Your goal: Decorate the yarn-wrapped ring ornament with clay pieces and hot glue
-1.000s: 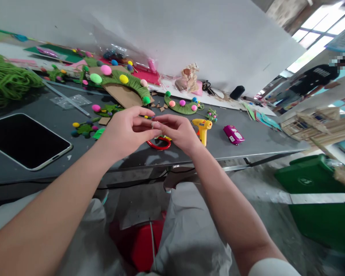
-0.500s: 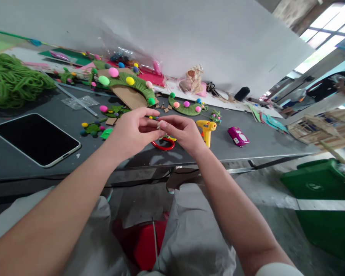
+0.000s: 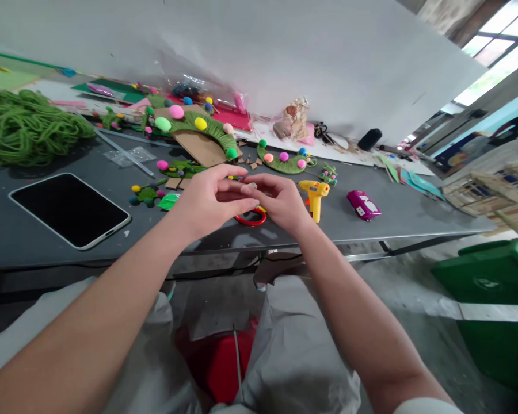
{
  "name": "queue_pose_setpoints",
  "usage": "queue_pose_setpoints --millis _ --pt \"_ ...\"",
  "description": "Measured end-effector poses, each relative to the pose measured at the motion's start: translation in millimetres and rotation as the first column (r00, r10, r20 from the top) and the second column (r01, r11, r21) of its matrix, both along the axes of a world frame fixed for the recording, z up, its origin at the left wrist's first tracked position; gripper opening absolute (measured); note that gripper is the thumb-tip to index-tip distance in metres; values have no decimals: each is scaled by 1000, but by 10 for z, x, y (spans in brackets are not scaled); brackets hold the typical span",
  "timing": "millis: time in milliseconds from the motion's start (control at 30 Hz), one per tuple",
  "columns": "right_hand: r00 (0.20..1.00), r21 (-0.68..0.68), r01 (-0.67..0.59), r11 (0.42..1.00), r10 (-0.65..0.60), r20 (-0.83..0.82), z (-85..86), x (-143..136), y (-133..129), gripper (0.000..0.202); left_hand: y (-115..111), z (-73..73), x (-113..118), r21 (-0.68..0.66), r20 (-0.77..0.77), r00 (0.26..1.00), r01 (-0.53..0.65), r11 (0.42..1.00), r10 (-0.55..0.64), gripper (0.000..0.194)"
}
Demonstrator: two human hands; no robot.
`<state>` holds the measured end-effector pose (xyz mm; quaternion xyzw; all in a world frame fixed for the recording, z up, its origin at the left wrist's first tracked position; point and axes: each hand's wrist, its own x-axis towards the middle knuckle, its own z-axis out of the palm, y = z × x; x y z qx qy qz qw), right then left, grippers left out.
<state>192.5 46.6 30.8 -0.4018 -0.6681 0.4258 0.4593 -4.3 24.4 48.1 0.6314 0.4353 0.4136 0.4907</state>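
My left hand [image 3: 211,201] and my right hand [image 3: 280,201] meet at the fingertips above the table's front part. Between them is a small pale piece [image 3: 251,186], mostly hidden by the fingers. Both hands have their fingers curled around it. Below them lie red-handled scissors [image 3: 251,219], partly covered. A yellow glue gun [image 3: 315,198] is just right of my right hand. Behind my hands lies a green yarn-wrapped arch [image 3: 198,123] with coloured pompoms. Near my left hand are a green leaf-like piece [image 3: 168,202] and a pompom cluster [image 3: 147,194].
A tablet [image 3: 71,210] and green yarn [image 3: 30,126] occupy the left. A smaller pompom crescent [image 3: 282,161] lies behind the glue gun, a purple packet [image 3: 363,205] to its right. Green bins [image 3: 487,282] stand at right.
The view has shifted slightly, moving the table's objects rightward in the picture. My fingers have moved a little around the small pale piece; the hands stay together.
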Motion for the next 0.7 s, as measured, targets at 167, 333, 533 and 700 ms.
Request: queue_pose_setpoints --millis 167,333,533,700 --pt "992 104 118 988 -121 21 12 -9 19 29 0 -17 17 -23 8 1000 -24 999 24 60" --pt "983 116 179 977 -181 11 5 78 48 35 17 -11 9 -51 31 997 -70 996 72 54" --pt "995 51 99 994 -98 -17 12 -37 -31 33 33 -28 56 35 80 989 -129 991 126 47" --pt "990 4 73 997 -72 -120 62 -73 -69 40 15 -26 86 21 174 975 -146 989 140 33"
